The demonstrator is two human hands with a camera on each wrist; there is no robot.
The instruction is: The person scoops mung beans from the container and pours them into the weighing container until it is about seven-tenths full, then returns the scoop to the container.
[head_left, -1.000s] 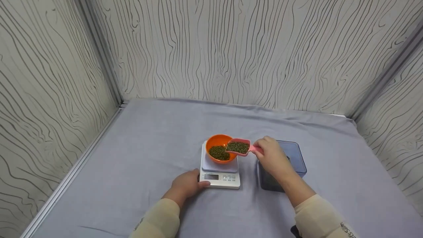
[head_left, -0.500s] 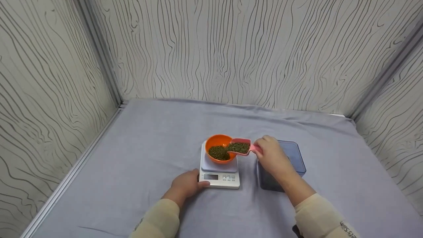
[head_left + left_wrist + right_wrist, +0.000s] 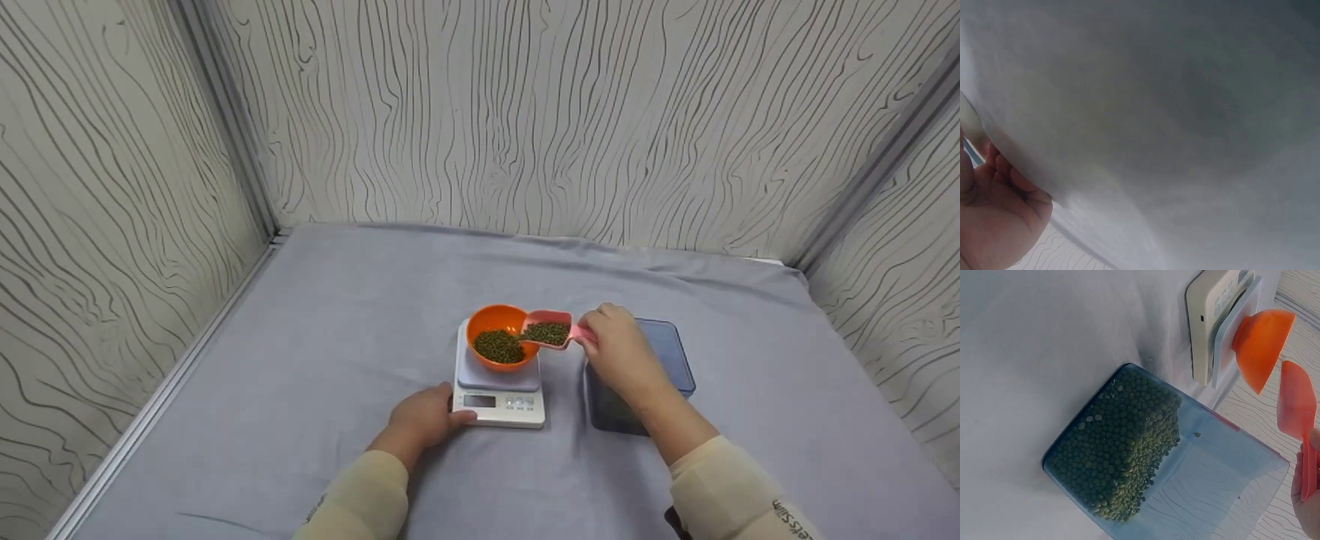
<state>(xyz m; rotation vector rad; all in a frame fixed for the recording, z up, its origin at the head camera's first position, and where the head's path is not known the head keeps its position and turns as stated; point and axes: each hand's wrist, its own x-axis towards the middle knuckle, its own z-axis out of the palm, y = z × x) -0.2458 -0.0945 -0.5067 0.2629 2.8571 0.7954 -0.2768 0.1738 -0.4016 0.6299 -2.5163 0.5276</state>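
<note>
A pink scoop (image 3: 556, 317) with green mung beans is pinched by its handle in my right hand (image 3: 621, 349). Its lip is at the right rim of an orange bowl (image 3: 512, 367), tilted slightly down towards it. More mung beans (image 3: 498, 346) lie in the bowl, which stands on a white kitchen scale (image 3: 517, 418). My left hand (image 3: 426, 415) holds the scale's front left corner, thumb on top and fingers along the side. In the left wrist view those fingers (image 3: 1013, 180) look curled, mostly against grey cloth. The scale's display is too small to read.
Below my right hand stands a bluish see-through container (image 3: 1213, 478), partly filled with mung beans (image 3: 1123, 444). A grey cloth (image 3: 360, 315) covers the table. Patterned panels (image 3: 480, 120) rise at the back and sides. A dark object (image 3: 675, 519) shows partly beside the right sleeve.
The scoop has shifted a little to the right and up, and fewer beans show in it. My left hand, the scale and the bowl stay about where they were.
</note>
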